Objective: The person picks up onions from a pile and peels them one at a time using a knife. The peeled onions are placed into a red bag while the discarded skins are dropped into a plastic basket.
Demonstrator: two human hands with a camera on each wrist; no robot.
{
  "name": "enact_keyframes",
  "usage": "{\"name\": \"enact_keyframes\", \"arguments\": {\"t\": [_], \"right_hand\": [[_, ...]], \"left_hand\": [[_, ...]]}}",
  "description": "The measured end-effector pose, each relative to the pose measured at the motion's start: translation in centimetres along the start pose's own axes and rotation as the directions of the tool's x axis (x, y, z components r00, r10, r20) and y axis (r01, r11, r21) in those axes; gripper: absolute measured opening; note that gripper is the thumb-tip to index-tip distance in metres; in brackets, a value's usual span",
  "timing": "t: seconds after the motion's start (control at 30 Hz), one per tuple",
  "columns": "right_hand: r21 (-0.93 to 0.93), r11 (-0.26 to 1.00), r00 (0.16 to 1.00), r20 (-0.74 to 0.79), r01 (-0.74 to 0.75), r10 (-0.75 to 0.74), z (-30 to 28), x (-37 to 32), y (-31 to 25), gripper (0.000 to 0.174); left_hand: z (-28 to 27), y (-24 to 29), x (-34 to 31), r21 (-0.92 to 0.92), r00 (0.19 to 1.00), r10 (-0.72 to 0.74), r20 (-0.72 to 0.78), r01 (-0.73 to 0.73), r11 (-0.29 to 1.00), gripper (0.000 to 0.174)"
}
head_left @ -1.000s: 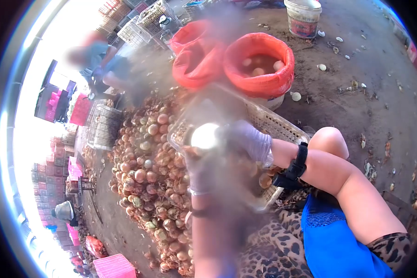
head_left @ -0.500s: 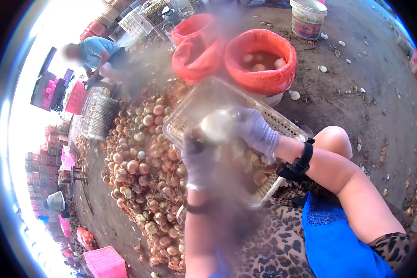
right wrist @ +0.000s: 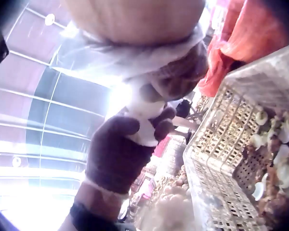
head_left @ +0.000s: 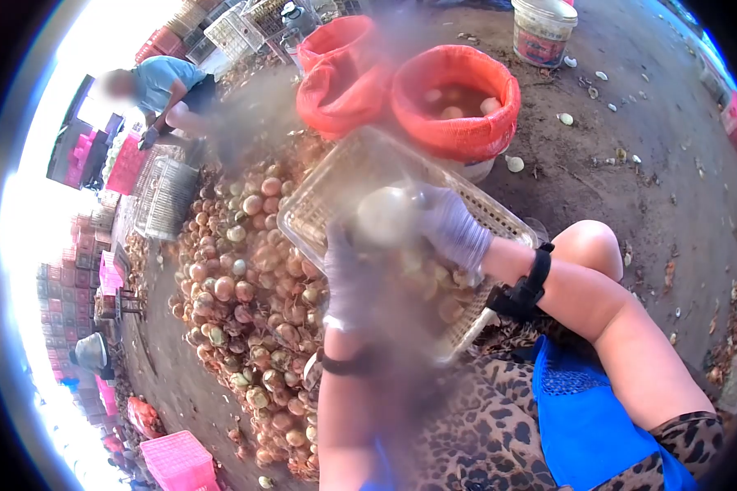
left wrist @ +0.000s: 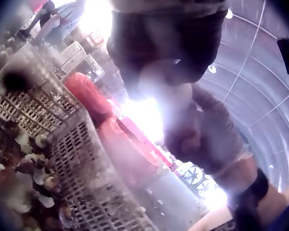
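Head view: onion (head_left: 385, 217) slightly higher.

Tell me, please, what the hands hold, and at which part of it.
One pale onion, held by both gloved hands: the left hand curls round its lower left side, the right hand round its right side, above the basket.

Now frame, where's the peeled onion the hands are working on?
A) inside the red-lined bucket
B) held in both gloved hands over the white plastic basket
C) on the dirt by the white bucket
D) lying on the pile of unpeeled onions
B: the left hand and right hand both grip the pale peeled onion above the white plastic basket.
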State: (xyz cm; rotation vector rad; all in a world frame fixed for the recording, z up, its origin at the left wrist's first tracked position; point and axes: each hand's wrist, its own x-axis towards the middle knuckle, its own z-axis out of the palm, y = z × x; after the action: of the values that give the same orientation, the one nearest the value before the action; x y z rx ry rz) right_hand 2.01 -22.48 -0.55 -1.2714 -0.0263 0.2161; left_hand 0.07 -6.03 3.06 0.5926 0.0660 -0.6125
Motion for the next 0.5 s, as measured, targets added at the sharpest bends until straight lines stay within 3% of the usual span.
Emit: {"name": "enact_keyframes", "arguments": {"t": [0.03,0.1,0.13,0.2,0.3,0.43,0.5], "right_hand": [[-0.037,0.999,1.0,0.023,-0.021,0.022,-0.5,0.2,-0.5,0.034],[-0.186,0.98,0.996,0.076,0.066,-0.053,-1.6,1.2,1.1,0.029],[-0.252,0.967,0.993,0.116,0.032,-0.002,-1.7,0.8,0.4,0.03],[-0.354,0.935,0.981,0.178,-0.011,0.079,-1.8,0.0,-1.0,0.03],[-0.4,0.917,0.965,0.238,-0.005,0.109,-2.8,-0.2,-0.6,0.028],[-0.409,0.895,0.93,0.227,-0.177,0.287,-3.0,-0.8,-1.5,0.026],[-0.423,0.871,0.902,0.227,-0.249,0.368,-2.9,-0.9,-2.1,0.027]], "left_hand": [[-0.2,-0.1,0.0,-0.022,1.0,-0.018,-0.001,0.018,1.0,0.044],[-1.9,-0.3,0.2,0.273,0.986,0.158,0.052,-0.166,0.947,0.052],[-4.5,-0.2,0.4,0.545,0.934,0.319,0.159,-0.353,0.76,0.056],[-5.4,0.1,-0.5,0.752,0.898,0.383,0.218,-0.405,0.52,0.061],[-3.5,0.0,-1.8,0.787,0.951,0.3,0.067,-0.236,0.57,0.06],[-3.1,-0.6,-2.0,0.894,0.917,0.374,0.14,-0.28,0.351,0.053],[-3.9,-0.7,-2.0,0.886,0.916,0.391,0.088,-0.251,0.389,0.044]]}}
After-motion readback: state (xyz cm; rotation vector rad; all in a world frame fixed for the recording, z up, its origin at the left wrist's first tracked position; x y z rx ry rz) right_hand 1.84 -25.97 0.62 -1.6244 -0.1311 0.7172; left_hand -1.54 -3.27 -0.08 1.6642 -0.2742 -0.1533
